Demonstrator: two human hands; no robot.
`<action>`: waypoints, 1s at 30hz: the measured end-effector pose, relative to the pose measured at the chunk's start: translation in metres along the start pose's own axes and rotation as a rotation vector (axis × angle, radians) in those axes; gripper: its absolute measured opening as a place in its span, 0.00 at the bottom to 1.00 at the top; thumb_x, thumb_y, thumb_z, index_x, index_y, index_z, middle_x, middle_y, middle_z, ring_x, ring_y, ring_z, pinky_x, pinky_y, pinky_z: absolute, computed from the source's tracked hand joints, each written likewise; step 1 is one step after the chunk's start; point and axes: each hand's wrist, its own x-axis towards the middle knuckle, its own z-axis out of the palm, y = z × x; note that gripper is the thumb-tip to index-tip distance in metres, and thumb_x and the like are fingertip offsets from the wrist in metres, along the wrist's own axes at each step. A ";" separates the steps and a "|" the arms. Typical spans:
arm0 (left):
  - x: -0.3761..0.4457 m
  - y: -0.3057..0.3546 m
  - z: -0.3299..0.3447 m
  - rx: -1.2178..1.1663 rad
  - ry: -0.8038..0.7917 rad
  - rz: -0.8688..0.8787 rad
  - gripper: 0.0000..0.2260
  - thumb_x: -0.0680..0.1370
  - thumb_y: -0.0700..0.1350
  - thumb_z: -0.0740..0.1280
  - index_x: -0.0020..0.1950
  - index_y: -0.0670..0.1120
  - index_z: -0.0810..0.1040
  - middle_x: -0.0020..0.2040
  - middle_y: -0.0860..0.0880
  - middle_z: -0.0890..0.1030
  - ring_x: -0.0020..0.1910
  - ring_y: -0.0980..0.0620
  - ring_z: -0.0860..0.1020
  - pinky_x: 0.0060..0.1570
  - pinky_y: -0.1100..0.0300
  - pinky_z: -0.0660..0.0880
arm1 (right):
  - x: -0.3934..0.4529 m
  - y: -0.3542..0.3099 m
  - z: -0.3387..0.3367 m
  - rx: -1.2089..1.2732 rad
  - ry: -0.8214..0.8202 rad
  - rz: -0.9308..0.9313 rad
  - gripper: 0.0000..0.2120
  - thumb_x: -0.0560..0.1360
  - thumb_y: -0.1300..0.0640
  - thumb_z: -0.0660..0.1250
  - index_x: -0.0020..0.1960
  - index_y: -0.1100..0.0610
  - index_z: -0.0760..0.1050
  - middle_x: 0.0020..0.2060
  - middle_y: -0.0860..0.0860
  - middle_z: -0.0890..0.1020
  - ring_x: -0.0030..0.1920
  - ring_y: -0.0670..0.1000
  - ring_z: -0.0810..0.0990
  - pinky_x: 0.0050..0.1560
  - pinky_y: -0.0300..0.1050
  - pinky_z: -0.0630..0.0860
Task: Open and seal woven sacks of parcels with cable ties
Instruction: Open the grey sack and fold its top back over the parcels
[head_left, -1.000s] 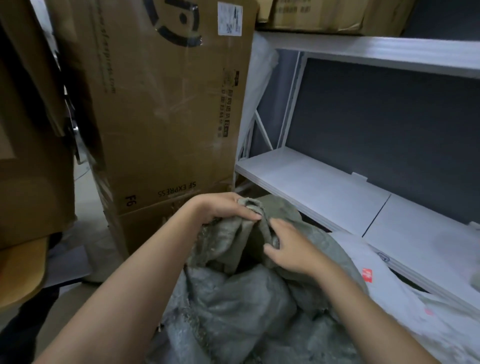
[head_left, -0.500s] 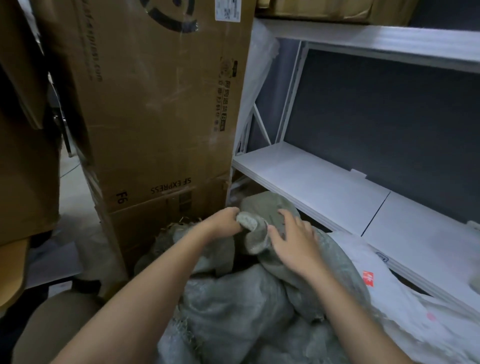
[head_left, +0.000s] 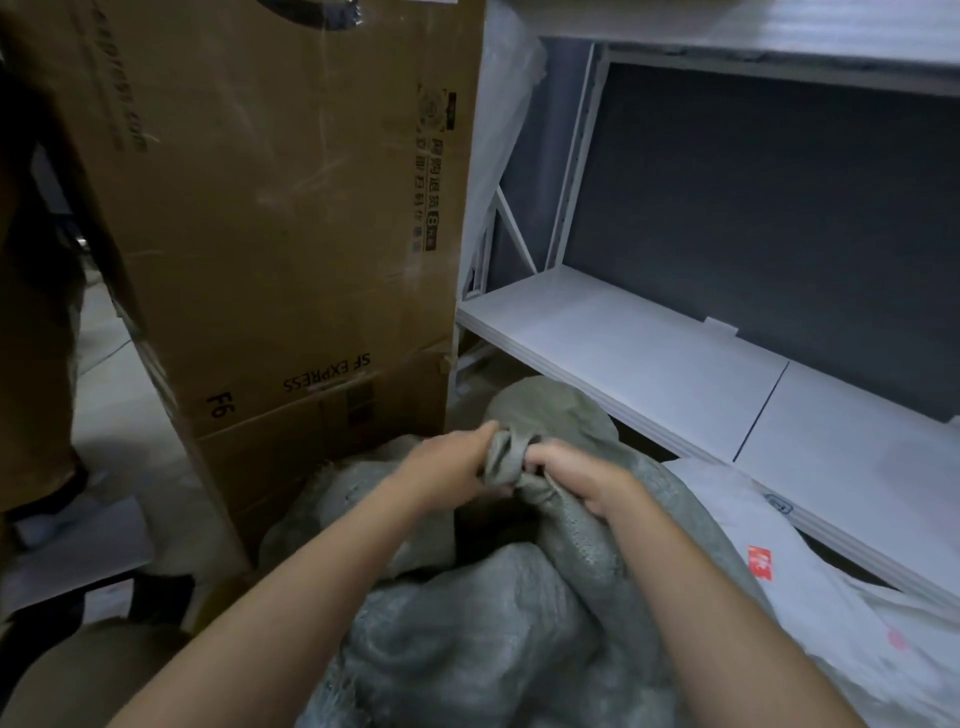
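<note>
A grey-green woven sack (head_left: 493, 639) fills the lower middle of the head view, crumpled and bulging. Its mouth is gathered into a bunched neck (head_left: 506, 454) that sticks up between my hands. My left hand (head_left: 447, 467) grips the neck from the left, fingers curled round the fabric. From the right, my right hand (head_left: 576, 480) grips the same bunch just below, knuckles up. The two hands almost touch. No cable tie shows in the frame.
A tall brown cardboard box (head_left: 280, 223) stands close behind on the left. A white metal shelf (head_left: 649, 358) runs along the right. A white plastic parcel bag (head_left: 810, 597) with red print lies right of the sack. Another grey sack (head_left: 550, 410) lies behind.
My hands have closed in on the sack's mouth and bunched it tighter; the right hand went from lying flat on the fabric to gripping the neck. The view has tilted down.
</note>
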 end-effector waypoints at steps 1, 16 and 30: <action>0.006 -0.008 -0.001 -0.230 -0.009 -0.058 0.21 0.73 0.53 0.72 0.63 0.49 0.73 0.58 0.50 0.79 0.59 0.49 0.77 0.54 0.55 0.74 | -0.004 0.003 -0.007 -0.156 0.074 -0.085 0.12 0.71 0.60 0.64 0.54 0.57 0.74 0.41 0.55 0.77 0.39 0.50 0.75 0.41 0.44 0.70; 0.003 0.000 -0.020 0.329 0.112 -0.008 0.49 0.68 0.61 0.72 0.77 0.54 0.42 0.78 0.49 0.44 0.77 0.45 0.43 0.74 0.42 0.39 | 0.000 0.005 -0.011 0.285 0.040 -0.091 0.09 0.80 0.59 0.60 0.54 0.57 0.78 0.44 0.56 0.83 0.43 0.52 0.81 0.45 0.45 0.76; 0.039 -0.002 -0.032 0.300 0.115 -0.081 0.30 0.73 0.53 0.69 0.72 0.52 0.63 0.68 0.46 0.68 0.67 0.44 0.66 0.65 0.48 0.66 | -0.013 0.034 0.002 0.357 0.402 -0.344 0.10 0.81 0.54 0.61 0.51 0.55 0.80 0.41 0.50 0.85 0.47 0.53 0.83 0.45 0.36 0.75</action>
